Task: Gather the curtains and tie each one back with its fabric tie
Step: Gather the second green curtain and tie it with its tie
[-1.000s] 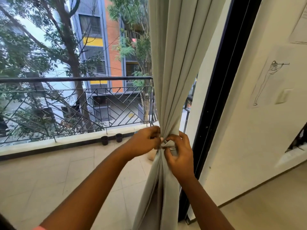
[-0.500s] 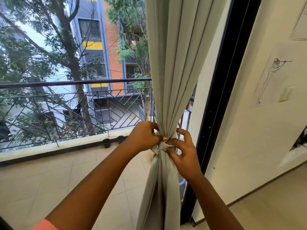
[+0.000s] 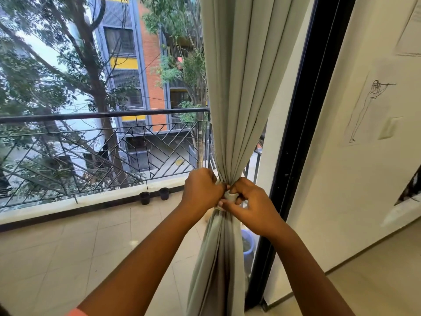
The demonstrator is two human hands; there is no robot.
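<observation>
**A:** What am I looking at from the head camera?

**B:** I'm watching both hands working at the waist of the pale grey-green curtain (image 3: 237,87). It's hanging gathered into one bunch just left of the black door frame (image 3: 296,137), cinched tight where the hands are meeting and flaring out again below.

**A:** How is the left hand doing?

**B:** The left hand (image 3: 201,190) is sitting clenched against the left side of the bunch, knuckles up. Its fingertips are pressing in at the cinch, and I'm reading that as pinching the fabric tie (image 3: 230,197), though most of the grip is hiding behind the hand.

**A:** And the right?

**B:** The right hand (image 3: 252,208) is curling its fingers (image 3: 237,190) around the small knot of tie showing between the two hands, thumb reaching across below it. Both hands are touching each other there.

**A:** Anything else around?

**B:** Two small dark pots (image 3: 155,195) are standing by the balcony railing (image 3: 102,115), a blue bucket (image 3: 247,245) is peeking out behind the curtain, and a line drawing (image 3: 366,110) is hanging on the wall to the right.
</observation>
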